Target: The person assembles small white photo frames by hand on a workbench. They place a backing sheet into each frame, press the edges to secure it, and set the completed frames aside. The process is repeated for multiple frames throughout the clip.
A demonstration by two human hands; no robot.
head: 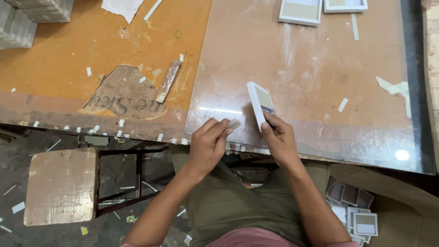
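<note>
Right hand: fingers pinch a small white box tray, tilted on edge near the front of the glass-topped surface. Left hand: fingers nip a pale strip of tape just beside it. Judged midway: finished trays fill a carton at lower right; two more trays lie at the far edge, cut off. Whether the strip touches the tray cannot be told.

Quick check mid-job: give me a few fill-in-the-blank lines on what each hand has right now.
The right hand holds a small white ____ on edge on the glass sheet.
The left hand pinches a strip of ____.
Two more frames lie at the sheet's ____ edge.
A wooden stool stands on the person's ____.

Missing: frame; tape; far; left
</note>
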